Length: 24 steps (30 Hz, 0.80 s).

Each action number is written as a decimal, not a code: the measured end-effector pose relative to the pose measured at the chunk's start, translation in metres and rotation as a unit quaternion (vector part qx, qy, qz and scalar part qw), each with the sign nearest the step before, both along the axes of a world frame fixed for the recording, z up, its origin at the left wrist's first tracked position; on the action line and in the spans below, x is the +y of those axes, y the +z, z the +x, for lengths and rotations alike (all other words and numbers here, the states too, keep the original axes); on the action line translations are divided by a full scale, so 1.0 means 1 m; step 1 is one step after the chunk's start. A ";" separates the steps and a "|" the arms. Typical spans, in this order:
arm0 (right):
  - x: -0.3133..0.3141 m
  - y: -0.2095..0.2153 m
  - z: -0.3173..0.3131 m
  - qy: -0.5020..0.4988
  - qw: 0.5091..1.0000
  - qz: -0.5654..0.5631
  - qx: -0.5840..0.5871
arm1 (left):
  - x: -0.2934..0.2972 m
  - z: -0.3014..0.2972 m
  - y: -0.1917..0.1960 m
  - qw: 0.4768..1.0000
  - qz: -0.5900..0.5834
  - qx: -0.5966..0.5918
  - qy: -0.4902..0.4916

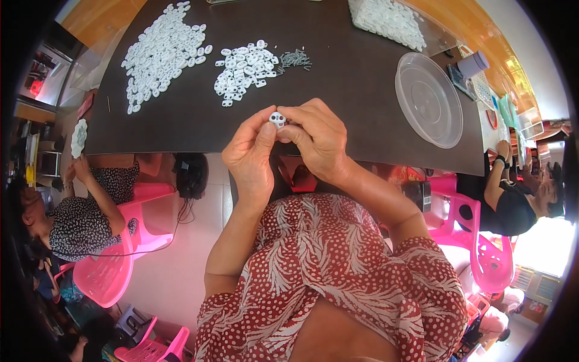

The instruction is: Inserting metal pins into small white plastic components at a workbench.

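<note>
Between my fingertips, just over the table's near edge, is a small white plastic piece [277,119] with dark holes in its face. My left hand [252,148] pinches it from the left with thumb and forefinger. From the other side my right hand [316,136] grips the same piece, its fingers curled. Straight ahead on the dark table lies a loose pile of small white pieces with holes [244,67]. Beside that pile is a little heap of short grey pins [294,59]. Farther left spreads a larger pile of white oval pieces [160,54].
A round clear plastic lid [429,99] lies on the table at the right. Behind it stands a clear tub of white pieces [392,24]. A purple-grey cup [473,63] is at the far right. People sit on pink chairs [111,265] to both sides.
</note>
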State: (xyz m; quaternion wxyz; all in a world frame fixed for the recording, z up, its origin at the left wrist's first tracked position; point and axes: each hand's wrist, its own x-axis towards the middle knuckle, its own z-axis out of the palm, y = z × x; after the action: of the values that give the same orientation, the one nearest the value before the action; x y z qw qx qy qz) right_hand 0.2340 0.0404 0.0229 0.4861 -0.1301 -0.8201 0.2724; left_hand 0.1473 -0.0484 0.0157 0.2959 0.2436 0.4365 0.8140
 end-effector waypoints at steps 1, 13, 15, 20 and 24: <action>0.000 0.001 0.001 0.001 1.000 -0.001 -0.002 | -0.001 0.000 0.000 1.000 0.003 0.000 -0.003; -0.010 0.007 -0.003 -0.001 1.000 0.007 0.024 | -0.001 0.002 -0.001 0.997 -0.009 0.052 0.053; -0.010 0.008 -0.003 -0.018 0.999 0.032 0.016 | 0.002 0.002 -0.003 0.997 -0.007 0.050 0.055; -0.012 0.008 -0.002 -0.012 0.999 -0.010 0.032 | 0.006 0.006 -0.003 0.996 0.049 0.054 0.060; -0.017 0.006 -0.004 -0.016 0.998 -0.031 0.048 | 0.003 0.007 -0.005 0.992 0.053 0.081 0.076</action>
State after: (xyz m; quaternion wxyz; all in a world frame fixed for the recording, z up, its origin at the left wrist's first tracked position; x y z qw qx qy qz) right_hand 0.2297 0.0234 0.0293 0.5245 -0.1449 -0.7849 0.2962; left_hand 0.1545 -0.0453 0.0103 0.1836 0.2905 0.4327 0.8335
